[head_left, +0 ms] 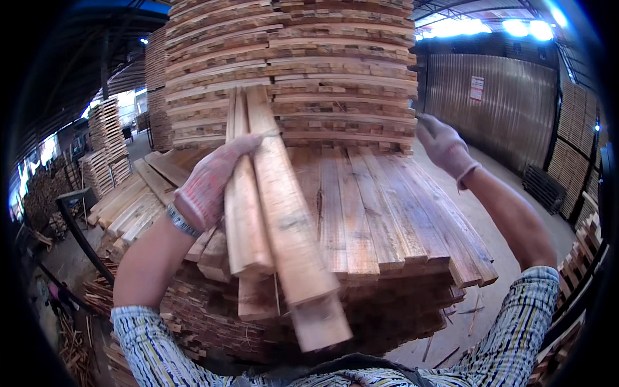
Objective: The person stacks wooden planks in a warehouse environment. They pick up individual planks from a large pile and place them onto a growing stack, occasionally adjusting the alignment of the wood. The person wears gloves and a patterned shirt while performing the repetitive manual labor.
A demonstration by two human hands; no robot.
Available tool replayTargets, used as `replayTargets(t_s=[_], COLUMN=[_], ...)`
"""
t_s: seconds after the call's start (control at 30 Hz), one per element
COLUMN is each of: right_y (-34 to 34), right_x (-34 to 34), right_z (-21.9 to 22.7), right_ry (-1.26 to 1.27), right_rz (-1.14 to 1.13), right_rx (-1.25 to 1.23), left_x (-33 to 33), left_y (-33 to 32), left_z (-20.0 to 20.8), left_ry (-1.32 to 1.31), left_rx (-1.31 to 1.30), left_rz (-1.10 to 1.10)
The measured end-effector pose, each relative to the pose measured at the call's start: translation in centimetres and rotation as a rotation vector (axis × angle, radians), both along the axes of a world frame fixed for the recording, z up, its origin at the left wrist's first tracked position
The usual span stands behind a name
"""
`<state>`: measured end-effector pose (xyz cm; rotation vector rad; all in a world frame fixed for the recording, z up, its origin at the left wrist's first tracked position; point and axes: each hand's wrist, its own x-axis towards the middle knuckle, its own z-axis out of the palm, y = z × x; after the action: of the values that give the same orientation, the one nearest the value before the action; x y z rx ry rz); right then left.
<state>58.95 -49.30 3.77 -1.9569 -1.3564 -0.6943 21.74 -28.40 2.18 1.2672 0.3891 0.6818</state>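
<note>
My left hand (218, 173), in a pale knitted glove, is closed around a few wooden planks (287, 213). They slant toward me, one lying over another, above a layer of boards (361, 206) laid side by side. Their near ends stick out past the front edge of that layer. My right hand (445, 143), gloved too, is raised to the right of the tall board stack (342, 84) with its fingers stretched out. It holds nothing, and its fingertips are close to the stack's right side; whether they touch it I cannot tell.
Loose boards (138, 200) lie askew at the left of the pile. A black metal rail (80, 238) stands at the left. A ribbed metal partition (496, 97) and more stacked timber (574, 142) are at the right. Wood scraps (474, 309) litter the floor.
</note>
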Motion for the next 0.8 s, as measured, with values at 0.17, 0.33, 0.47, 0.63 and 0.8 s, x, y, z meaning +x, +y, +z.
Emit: replayTargets(t_s=[0.17, 0.33, 0.47, 0.63, 0.8], right_y=[4.1, 4.3, 3.4, 3.3, 3.6], right_x=[-20.4, -20.0, -19.3, -17.0, -14.8], right_z=[4.6, 3.2, 2.9, 3.1, 2.2], right_ry=[0.178, 0.360, 0.286, 0.400, 0.358], right_rz=[0.368, 0.474, 0.323, 0.286, 0.236], right_rx=[-0.435, -0.372, -0.348, -0.688, -0.682], left_x=[2.9, 5.3, 7.6, 8.2, 8.5], left_y=[-1.7, -3.3, -1.9, -4.2, -3.5], left_z=[2.4, 2.3, 0.3, -0.5, -1.4], left_ry=[-0.175, -0.138, -0.095, -0.004, 0.079], left_rx=[0.069, 0.081, 0.004, -0.011, -0.063], left_rz=[0.004, 0.113, 0.046, 0.072, -0.021])
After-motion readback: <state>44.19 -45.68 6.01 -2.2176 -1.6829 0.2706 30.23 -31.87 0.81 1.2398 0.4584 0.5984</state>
